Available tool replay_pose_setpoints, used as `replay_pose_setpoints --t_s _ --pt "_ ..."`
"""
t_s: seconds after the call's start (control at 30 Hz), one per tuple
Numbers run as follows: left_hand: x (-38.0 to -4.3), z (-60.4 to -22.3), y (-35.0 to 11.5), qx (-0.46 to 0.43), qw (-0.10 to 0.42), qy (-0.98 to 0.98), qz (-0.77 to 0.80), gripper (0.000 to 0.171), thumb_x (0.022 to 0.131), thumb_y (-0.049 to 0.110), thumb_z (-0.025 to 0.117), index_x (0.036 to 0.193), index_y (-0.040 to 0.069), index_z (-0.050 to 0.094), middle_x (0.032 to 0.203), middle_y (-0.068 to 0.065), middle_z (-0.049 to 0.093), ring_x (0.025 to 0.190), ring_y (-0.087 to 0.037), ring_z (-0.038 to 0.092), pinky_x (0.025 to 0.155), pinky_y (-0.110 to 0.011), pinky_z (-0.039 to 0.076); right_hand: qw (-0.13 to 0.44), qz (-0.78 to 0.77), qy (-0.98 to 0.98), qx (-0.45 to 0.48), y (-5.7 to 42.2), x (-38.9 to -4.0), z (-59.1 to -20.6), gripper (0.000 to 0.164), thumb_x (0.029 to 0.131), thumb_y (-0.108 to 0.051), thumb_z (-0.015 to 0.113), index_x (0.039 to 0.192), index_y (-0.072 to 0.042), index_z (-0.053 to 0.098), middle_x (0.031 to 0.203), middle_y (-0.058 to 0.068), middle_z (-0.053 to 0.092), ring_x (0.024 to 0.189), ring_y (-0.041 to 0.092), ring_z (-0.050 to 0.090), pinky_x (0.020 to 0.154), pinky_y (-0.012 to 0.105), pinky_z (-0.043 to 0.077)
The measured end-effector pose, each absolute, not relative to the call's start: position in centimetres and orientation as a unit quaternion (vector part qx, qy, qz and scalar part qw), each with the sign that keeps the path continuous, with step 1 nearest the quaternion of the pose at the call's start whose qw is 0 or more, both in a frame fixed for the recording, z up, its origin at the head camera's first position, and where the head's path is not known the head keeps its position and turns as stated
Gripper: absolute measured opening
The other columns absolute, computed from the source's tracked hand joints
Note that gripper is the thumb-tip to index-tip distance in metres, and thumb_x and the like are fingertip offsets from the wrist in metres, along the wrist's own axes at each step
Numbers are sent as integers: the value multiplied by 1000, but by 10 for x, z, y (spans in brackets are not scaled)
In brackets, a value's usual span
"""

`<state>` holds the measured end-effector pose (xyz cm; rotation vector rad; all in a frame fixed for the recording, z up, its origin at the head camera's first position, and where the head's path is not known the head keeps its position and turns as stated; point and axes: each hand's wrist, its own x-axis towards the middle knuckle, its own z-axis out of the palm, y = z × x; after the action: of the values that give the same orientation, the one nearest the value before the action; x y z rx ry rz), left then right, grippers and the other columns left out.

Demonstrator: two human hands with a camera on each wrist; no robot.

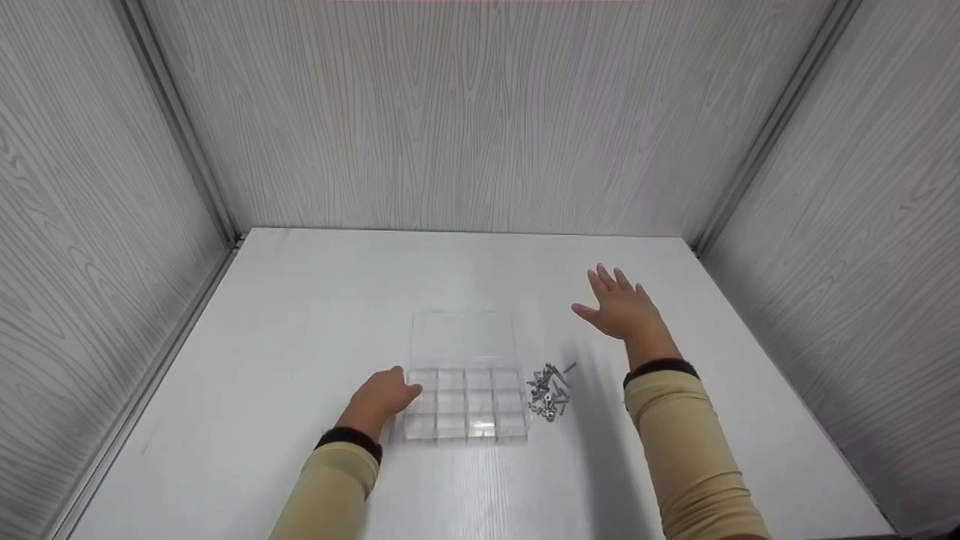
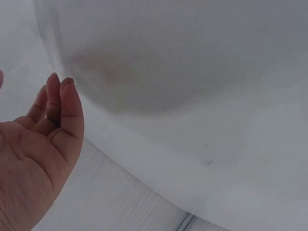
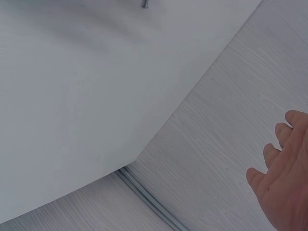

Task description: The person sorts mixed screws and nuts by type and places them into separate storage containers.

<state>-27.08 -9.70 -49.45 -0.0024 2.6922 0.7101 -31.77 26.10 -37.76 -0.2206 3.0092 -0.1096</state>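
A clear plastic compartment box [image 1: 465, 414] lies on the white table with its lid [image 1: 463, 335] folded open toward the back. My left hand [image 1: 382, 394] holds the box at its left side, thumb over the rim. In the left wrist view the fingers of that hand [image 2: 43, 144] are bent beside the box's edge. A small heap of metal screws and nuts [image 1: 549, 394] sits just right of the box. Above the table, beyond the heap and to its right, my right hand [image 1: 621, 309] is held with fingers spread, holding nothing.
Pale wood-grain panels enclose the table [image 1: 322, 300] at the back [image 1: 465, 112], left [image 1: 90, 225] and right [image 1: 847, 225]. One screw [image 3: 145, 4] shows at the top of the right wrist view. My right arm casts a shadow beside the heap.
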Motion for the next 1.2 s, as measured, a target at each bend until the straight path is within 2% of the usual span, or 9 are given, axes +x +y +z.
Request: replay_pose_setpoints --t_s 0.1,0.2,0.3,0.5,0.63,0.8,0.93,1.07,1.2 --pt "-271 -498 -97 12 167 956 242 51 92 27 43 130 -7 42 130 -25 46 119 -38 43 100 -48 33 55 -37 995 -75 261 -318 -378 75 93 -53 35 146 -7 7 152 12 2 138 33 0 108 54 4" --pt "-271 -502 -98 11 163 954 250 42 90 19 41 123 -7 49 120 -23 53 106 -34 53 94 -47 38 53 -37 995 -78 261 -319 -379 75 93 -52 35 146 -6 8 152 12 3 138 33 0 108 54 5" --pt "-272 -505 -99 11 164 952 259 36 88 13 38 116 -6 53 108 -20 58 92 -29 55 87 -44 43 56 -41 994 -79 261 -319 -381 75 93 -52 36 146 -6 9 152 12 4 138 33 1 108 54 6" --pt "-274 -512 -99 -17 177 928 328 23 87 9 37 97 -1 55 81 -12 54 71 -24 52 60 -34 46 56 -44 994 -79 264 -319 -390 75 93 -51 39 147 -8 10 152 13 4 138 35 3 108 54 8" --pt "-274 -519 -98 -46 192 900 389 18 90 12 37 94 2 51 72 -11 51 61 -22 51 48 -28 44 57 -60 994 -78 266 -318 -401 74 91 -48 46 147 -12 14 151 16 11 135 38 16 105 55 19" --pt "-270 -522 -99 -10 179 918 352 25 92 18 39 103 -2 51 64 -12 55 55 -22 52 56 -32 45 74 -85 991 -75 266 -315 -415 70 91 -41 51 146 -13 18 144 23 23 127 43 31 98 56 31" --pt "-268 -520 -99 11 170 929 327 38 92 19 42 117 -9 48 79 -17 59 66 -25 55 71 -36 46 79 -84 990 -85 265 -315 -426 57 91 -35 53 138 -8 34 134 23 41 119 39 44 95 52 37" --pt "-268 -518 -98 0 180 927 329 34 92 20 42 111 -7 51 74 -14 57 62 -23 54 64 -35 47 92 -63 988 -110 262 -313 -435 36 91 -28 56 118 -6 51 109 15 59 100 31 57 84 45 45" --pt "-268 -518 -98 -7 190 925 328 28 94 22 42 103 -3 52 68 -10 54 56 -21 51 56 -31 44 112 -49 985 -124 258 -308 -444 18 88 -22 60 98 -7 59 91 8 62 84 25 58 73 41 47"
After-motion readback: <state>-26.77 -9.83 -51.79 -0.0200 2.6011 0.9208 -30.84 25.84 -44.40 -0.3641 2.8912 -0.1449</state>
